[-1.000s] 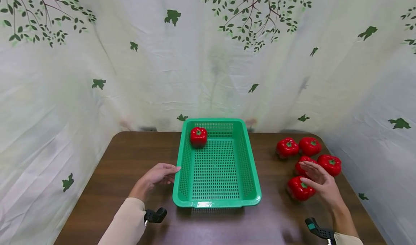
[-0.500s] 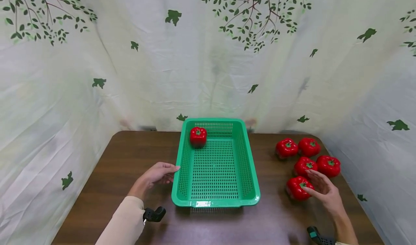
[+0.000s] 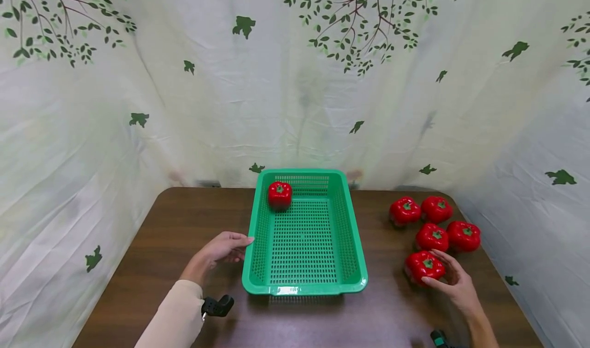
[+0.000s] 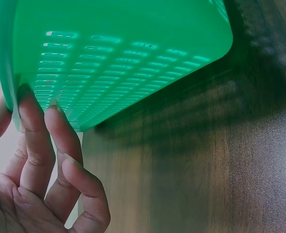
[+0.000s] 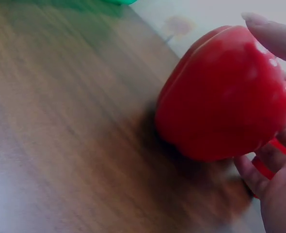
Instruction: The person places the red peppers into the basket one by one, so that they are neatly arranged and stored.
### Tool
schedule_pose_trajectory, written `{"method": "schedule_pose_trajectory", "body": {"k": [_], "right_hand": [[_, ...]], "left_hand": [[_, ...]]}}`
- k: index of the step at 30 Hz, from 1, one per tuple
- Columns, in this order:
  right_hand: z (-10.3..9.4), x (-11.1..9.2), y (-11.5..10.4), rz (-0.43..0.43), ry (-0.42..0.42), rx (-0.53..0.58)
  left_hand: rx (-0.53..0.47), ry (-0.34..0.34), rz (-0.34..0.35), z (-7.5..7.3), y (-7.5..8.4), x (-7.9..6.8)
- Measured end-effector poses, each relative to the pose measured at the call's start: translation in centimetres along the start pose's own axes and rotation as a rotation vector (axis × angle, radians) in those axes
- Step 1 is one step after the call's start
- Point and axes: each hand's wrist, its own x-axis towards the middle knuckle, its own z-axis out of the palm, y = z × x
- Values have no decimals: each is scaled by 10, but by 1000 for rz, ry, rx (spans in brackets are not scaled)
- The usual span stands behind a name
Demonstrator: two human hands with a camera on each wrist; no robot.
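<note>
At the left rim of a green perforated plastic basket (image 3: 304, 289), my left hand (image 3: 226, 246) pinches the edge, its thumb above and fingers underneath. The left wrist view shows those fingers (image 4: 36, 145) against the basket's outer wall. One red bell pepper (image 3: 279, 195) sits in the basket's far left corner. On the right side, my right hand (image 3: 456, 284) grips the nearest red bell pepper (image 3: 421, 267), thumb on its near side and fingers on its far side. That pepper (image 5: 220, 97) fills much of the right wrist view, with fingers curled beneath and behind it.
Several more red bell peppers (image 3: 432, 237) stand close together just beyond the right hand. Everything rests on a dark brown wooden table (image 3: 198, 209). A pale curtain with printed leaves (image 3: 299, 107) hangs behind and along the sides.
My right hand has come down and closed in around the nearest bell pepper, leaving the pepper behind it uncovered. The left hand stays at the basket rim.
</note>
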Motion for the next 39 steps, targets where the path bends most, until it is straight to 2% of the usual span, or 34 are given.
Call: {"method": "schedule_pose_trajectory", "body": {"k": [7,15,20,22,28,31,39], "right_hand": [[9,-2,6,63,6,50],[16,0,4,240,50,-96],[18,0,1,336,59,-123],[18,0,1,333,66,-108],[19,-3,3,236,83,-4],[20,-4,2,220,91,21],[25,-5,3,234,137,-12]], "left_hand": [[0,-4,13,0,-1,-2],[4,-2,11,-2,0,-3],[-5,-6,10,-1,1,-2],[-10,-6,8,-1,1,-2],[-8,-5,5,-1,2,-2],[-4,-3,2,-1,2,-2],[1,0,-9,-1,1,-1]]}}
